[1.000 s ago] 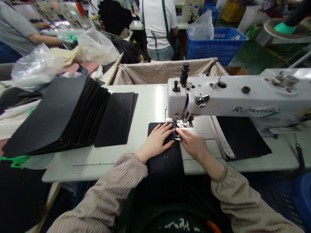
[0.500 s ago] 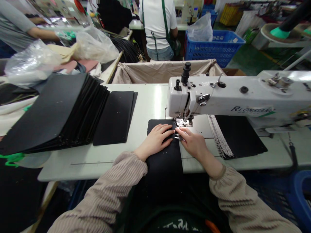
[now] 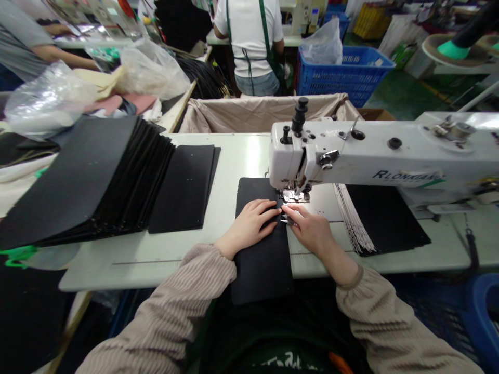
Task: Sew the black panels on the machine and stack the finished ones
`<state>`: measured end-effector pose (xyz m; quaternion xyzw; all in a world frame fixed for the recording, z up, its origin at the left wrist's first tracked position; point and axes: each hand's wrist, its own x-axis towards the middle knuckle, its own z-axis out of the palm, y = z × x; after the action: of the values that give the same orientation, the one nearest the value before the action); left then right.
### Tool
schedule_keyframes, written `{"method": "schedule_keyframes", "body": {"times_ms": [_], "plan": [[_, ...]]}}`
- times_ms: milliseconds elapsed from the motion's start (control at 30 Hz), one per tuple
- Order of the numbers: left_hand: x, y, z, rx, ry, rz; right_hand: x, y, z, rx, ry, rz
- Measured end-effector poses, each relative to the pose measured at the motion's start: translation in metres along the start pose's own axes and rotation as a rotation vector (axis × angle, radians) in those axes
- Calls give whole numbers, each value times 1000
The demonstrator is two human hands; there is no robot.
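A black rectangular panel (image 3: 263, 275) lies on the sewing table, its right edge at the needle area of a white sewing machine (image 3: 339, 148). On top of the panel, my left hand (image 3: 255, 223) rests flat with fingers spread. Just in front of the presser foot (image 3: 295, 196) is my right hand (image 3: 312, 228), its fingertips at the panel's right edge. Pointed metal blades of thread snips (image 3: 287, 221) stick out from under its fingers; their handles are hidden in the palm.
At left stand a tall stack of black panels (image 3: 78, 171) and a smaller pile (image 3: 183, 187). Panels with pale edges (image 3: 384, 218) lie beneath the machine arm. Beyond the table are a cloth-lined bin (image 3: 249, 115), a blue crate (image 3: 346, 72) and a person in white (image 3: 251, 47).
The black panel has slid away from me past the presser foot, its far edge further back and its near edge closer to the table. Both hands stay nearly in place.
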<state>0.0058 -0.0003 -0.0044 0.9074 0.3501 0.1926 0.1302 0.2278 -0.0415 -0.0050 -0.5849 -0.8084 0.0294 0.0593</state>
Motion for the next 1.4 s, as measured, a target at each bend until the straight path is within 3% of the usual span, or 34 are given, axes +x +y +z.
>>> {"method": "schedule_keyframes", "body": {"times_ms": [1400], "plan": [[0, -2, 2, -30, 42, -11, -1, 0, -1, -7, 10, 0]]}}
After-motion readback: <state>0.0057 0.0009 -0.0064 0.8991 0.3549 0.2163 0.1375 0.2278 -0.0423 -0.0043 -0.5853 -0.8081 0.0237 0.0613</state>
